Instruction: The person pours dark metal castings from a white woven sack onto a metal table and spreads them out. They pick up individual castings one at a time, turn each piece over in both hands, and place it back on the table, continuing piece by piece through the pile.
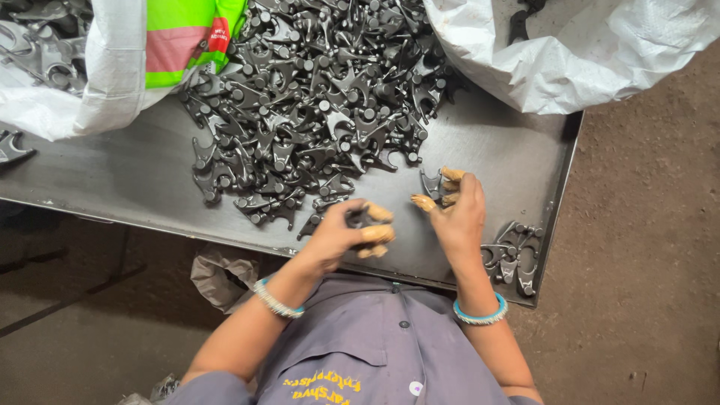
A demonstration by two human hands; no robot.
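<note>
1. Left hand [346, 231]: curled over the near edge of the desk [135, 176], its grip closed around a small dark metal part [358, 217]; tan finger caps [379, 235] cover the fingertips.
2. Right hand [459, 214]: just right of the left hand, fingers bent downward; its grip is narrow, the capped fingertips touching a forked part [431, 184] that lies on the desk. Whether the part is lifted cannot be told.
3. Pile [315, 105]: a large heap of like dark forked parts, spread across the far and middle desk, its near edge just beyond both hands.
4. Small group [511, 256]: a few parts lying apart at the right near corner of the desk, just right of the right wrist.
5. Desk: a dark metal sheet with a raised rim, set at a slant across the view.
6. Left sack [112, 75]: white woven, with a green and pink printed panel, open at the far left, more parts visible inside it.
7. Right sack [570, 52]: white woven, at the far right, overlapping the desk's far corner.
8. Bangles: a pale one on the left wrist [277, 301], a blue one on the right wrist [480, 313].
9. Shirt [375, 345]: grey, buttoned, at the near edge of the view.
10. Floor [652, 225]: brown earth, right of and below the desk.
</note>
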